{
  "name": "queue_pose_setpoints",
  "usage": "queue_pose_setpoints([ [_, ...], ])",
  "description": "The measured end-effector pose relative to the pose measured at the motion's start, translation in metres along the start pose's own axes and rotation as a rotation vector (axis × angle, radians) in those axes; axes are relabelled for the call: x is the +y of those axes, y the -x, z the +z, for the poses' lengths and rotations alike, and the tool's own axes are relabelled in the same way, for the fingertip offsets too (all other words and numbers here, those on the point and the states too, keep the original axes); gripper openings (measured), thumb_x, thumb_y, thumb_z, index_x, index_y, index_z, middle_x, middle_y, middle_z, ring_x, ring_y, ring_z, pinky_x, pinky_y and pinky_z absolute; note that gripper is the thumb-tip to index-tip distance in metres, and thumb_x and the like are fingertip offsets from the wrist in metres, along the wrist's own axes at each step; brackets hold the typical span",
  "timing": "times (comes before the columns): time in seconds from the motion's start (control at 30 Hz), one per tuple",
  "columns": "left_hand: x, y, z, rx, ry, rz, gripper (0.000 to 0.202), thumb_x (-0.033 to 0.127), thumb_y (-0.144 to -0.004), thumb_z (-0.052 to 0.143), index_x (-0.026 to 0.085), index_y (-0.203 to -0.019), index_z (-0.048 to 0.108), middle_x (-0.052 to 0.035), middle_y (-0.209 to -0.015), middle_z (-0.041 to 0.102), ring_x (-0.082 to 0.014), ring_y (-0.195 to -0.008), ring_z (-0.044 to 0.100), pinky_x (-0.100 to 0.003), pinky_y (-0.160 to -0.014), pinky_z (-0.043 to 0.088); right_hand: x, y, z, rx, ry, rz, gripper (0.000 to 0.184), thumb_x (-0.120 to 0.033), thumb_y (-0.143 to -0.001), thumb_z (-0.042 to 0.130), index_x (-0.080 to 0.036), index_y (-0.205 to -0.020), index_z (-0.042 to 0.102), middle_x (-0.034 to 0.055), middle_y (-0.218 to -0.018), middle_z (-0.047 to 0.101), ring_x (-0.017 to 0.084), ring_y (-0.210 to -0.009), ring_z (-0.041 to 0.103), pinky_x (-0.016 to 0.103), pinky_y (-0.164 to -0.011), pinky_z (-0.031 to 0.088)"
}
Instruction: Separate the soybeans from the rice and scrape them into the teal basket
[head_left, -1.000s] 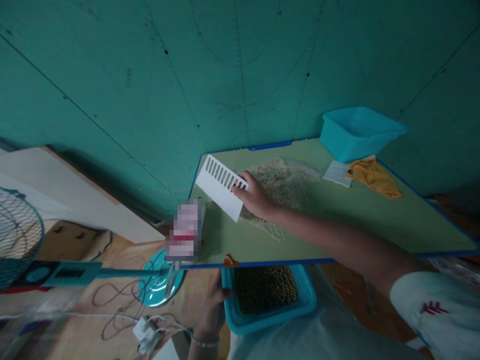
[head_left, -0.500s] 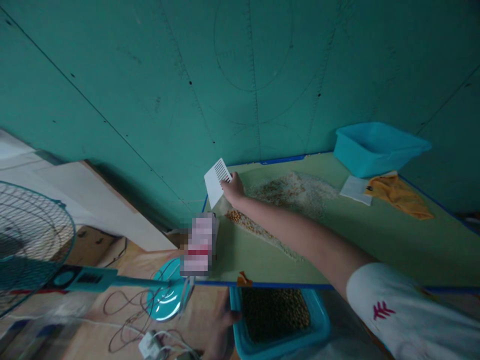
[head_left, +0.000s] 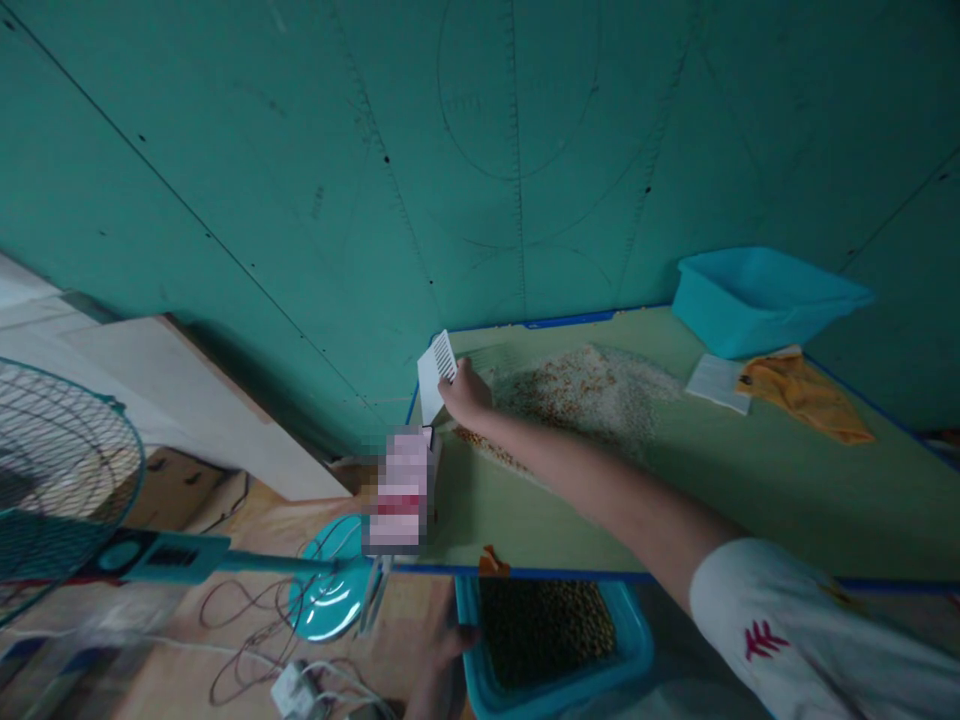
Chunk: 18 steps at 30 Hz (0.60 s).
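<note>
My right hand [head_left: 466, 394] is closed on a white slotted scoop [head_left: 431, 380], a flat plastic piece held tilted above the table's far left corner. Under and beside my forearm, a strip of yellow-brown beans or kernels [head_left: 491, 450] lies on the pale green tabletop. A wider spread of white grains mixed with orange-brown bits [head_left: 581, 395] covers the middle. Low in the view, my left hand [head_left: 442, 655] is at the left rim of a blue basin [head_left: 637, 650] below the table edge, its thumb over the rim. Dark, bean-like pieces fill much of that basin.
An empty-looking blue tub [head_left: 750, 310] stands at the back right, near a white cloth [head_left: 718, 383] and an orange cloth [head_left: 806, 395]. A blurred-out pink box [head_left: 401, 490] sits at the left edge. Left are a fan [head_left: 67, 480], cables and a power strip [head_left: 296, 690].
The scoop in my right hand has turned more upright and dropped slightly toward the tabletop. My left hand stays by the basin rim. The whole view has shifted slightly.
</note>
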<state>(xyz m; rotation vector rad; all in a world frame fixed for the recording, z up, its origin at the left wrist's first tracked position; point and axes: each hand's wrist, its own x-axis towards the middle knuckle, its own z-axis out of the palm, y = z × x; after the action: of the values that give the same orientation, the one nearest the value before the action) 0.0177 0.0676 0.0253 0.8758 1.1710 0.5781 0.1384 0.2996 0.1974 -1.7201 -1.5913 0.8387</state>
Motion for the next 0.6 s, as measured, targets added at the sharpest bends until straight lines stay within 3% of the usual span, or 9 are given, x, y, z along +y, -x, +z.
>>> queue_pose_setpoints([
  [0.13,0.008,0.016,0.008,0.117,0.052,0.085,0.052,0.035,-0.063,0.076,0.025,-0.113,0.069,-0.0088,-0.110,0.074,-0.0426,-0.119,0.055,-0.054,-0.101,0.044,0.003,-0.001,-0.017,0.041,0.091,-0.047,0.025,-0.018,-0.089,0.049,-0.014,-0.113,0.052,0.0163,-0.106,0.070,0.028,-0.098,0.067,0.042,-0.086,0.048],
  [0.2,0.014,0.023,0.012,0.154,0.071,0.115,0.060,0.031,-0.059,0.074,0.031,-0.119,0.066,-0.0054,-0.115,0.074,-0.0451,-0.127,0.048,-0.054,-0.106,0.040,0.007,-0.001,-0.026,0.063,0.123,-0.055,0.023,-0.017,-0.088,0.048,-0.016,-0.110,0.051,0.0182,-0.107,0.070,0.030,-0.099,0.067,0.043,-0.086,0.047],
  [0.33,0.025,0.031,0.024,0.216,0.251,0.226,0.073,0.021,-0.055,0.071,0.032,-0.127,0.062,-0.0021,-0.123,0.071,-0.0437,-0.134,0.042,-0.055,-0.113,0.032,0.023,0.005,-0.044,0.099,0.156,-0.055,0.023,-0.018,-0.086,0.048,-0.017,-0.109,0.049,0.0185,-0.107,0.071,0.031,-0.101,0.066,0.044,-0.086,0.047],
  [0.6,0.033,0.028,0.052,0.123,0.533,0.254,0.057,0.017,-0.059,0.065,0.027,-0.115,0.071,-0.0018,-0.129,0.068,-0.0365,-0.138,0.040,-0.048,-0.116,0.029,0.053,0.017,-0.083,0.134,0.093,0.006,0.016,-0.020,-0.084,0.049,-0.018,-0.100,0.048,0.0176,-0.101,0.069,0.031,-0.092,0.066,0.042,-0.077,0.049],
])
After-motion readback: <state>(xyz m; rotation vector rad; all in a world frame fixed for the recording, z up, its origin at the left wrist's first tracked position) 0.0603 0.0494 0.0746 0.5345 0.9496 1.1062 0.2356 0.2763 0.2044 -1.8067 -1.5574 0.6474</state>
